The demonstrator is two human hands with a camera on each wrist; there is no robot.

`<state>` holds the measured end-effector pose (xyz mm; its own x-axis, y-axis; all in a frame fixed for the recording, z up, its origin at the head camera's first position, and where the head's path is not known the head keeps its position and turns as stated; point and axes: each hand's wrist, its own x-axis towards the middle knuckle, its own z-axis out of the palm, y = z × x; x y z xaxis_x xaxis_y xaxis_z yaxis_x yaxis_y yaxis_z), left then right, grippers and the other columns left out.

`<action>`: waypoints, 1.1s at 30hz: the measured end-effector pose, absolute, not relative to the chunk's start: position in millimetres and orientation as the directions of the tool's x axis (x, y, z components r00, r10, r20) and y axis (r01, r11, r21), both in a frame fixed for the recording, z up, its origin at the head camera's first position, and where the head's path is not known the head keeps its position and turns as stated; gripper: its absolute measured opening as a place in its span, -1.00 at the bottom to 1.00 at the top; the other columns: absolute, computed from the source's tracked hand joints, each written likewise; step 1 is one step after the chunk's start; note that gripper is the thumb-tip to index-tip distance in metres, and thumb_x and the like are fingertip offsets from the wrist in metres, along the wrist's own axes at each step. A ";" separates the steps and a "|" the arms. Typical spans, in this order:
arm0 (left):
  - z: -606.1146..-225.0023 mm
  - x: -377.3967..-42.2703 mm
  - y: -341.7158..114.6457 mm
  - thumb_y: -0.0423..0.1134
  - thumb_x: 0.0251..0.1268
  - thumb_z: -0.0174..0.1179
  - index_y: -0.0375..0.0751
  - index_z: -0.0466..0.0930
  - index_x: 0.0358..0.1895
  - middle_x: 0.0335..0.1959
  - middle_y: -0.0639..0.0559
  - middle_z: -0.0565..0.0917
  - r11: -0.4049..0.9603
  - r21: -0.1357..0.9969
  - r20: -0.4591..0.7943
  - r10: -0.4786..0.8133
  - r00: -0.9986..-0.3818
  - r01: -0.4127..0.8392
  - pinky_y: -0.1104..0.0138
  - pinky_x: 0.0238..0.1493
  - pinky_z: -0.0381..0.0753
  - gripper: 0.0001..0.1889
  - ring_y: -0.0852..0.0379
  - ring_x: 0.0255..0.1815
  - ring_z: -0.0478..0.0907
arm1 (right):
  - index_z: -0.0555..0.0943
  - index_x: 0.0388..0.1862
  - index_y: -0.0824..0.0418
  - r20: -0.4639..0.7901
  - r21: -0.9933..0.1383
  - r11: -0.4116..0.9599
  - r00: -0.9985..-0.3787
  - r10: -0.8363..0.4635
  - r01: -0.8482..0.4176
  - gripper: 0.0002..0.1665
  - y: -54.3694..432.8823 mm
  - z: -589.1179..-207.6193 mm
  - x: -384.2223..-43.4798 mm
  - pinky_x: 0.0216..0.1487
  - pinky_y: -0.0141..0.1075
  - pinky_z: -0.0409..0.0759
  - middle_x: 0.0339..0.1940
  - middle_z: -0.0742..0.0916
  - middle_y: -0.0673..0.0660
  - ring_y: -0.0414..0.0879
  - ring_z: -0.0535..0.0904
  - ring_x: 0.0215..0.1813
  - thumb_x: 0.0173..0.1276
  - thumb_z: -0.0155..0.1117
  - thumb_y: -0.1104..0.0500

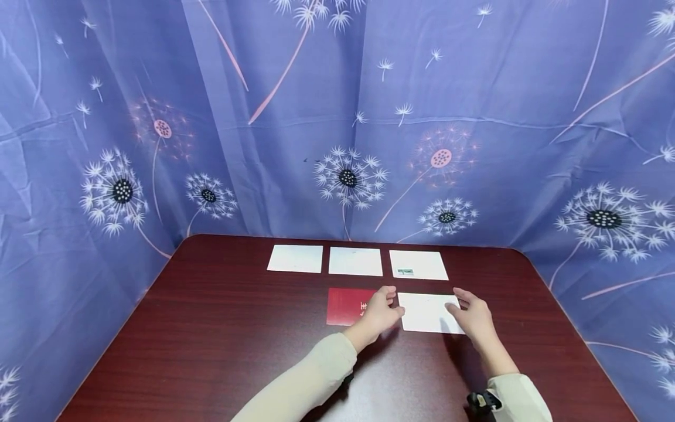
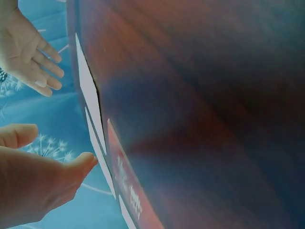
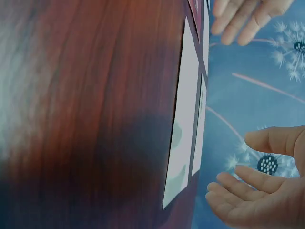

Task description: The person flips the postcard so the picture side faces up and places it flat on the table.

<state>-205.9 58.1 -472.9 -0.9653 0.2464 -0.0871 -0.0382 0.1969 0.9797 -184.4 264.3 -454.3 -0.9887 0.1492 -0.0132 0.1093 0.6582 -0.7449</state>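
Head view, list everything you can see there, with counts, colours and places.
Back cards: 3, white, in a row near the table's far edge; the right one has a small greenish picture
Front card: 1, white, between the hands
Red card: 1, red, left of the front card
Table: 1, dark reddish brown, beneath the cards
Curtain: count unclear, blue with dandelions, behind and beside the table
Wrist device: 1 clearly visible, black, at the right cuff
Sleeves: 2, cream, on the arms
Left hand: 1, bare, by the red card
Right hand: 1, bare, by the front card
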 end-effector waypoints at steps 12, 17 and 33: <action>-481.1 -200.3 72.6 -0.49 0.12 0.20 -0.54 0.13 0.37 0.32 -0.43 0.30 0.118 0.979 -0.192 0.259 -0.946 -0.167 -0.01 0.33 0.28 -0.29 -0.31 0.35 0.25 | 0.16 0.34 0.66 -0.133 -0.758 0.628 -0.985 0.112 0.174 -0.30 274.2 -461.0 -183.2 0.21 0.10 0.42 0.29 0.33 0.60 0.42 0.32 0.29 0.35 0.09 0.28; -483.0 -199.4 77.8 -0.49 0.10 0.19 -0.56 0.12 0.37 0.31 -0.46 0.29 0.105 0.980 -0.189 0.251 -0.949 -0.168 0.00 0.34 0.27 -0.27 -0.32 0.36 0.23 | 0.16 0.32 0.68 -0.149 -0.759 0.623 -0.982 0.116 0.189 -0.29 274.1 -462.9 -182.4 0.21 0.10 0.41 0.27 0.34 0.61 0.40 0.37 0.26 0.33 0.10 0.27; -489.2 -206.4 85.5 -0.54 -0.03 0.13 -0.61 0.28 0.22 0.14 -0.41 0.45 -0.022 0.979 -0.197 0.123 -0.973 -0.201 0.07 0.23 0.43 -0.38 -0.26 0.21 0.40 | 0.24 0.26 0.70 -0.174 -0.797 0.553 -0.969 0.174 0.242 -0.38 283.2 -466.2 -191.8 0.25 0.13 0.35 0.18 0.45 0.62 0.45 0.31 0.27 0.33 0.06 0.30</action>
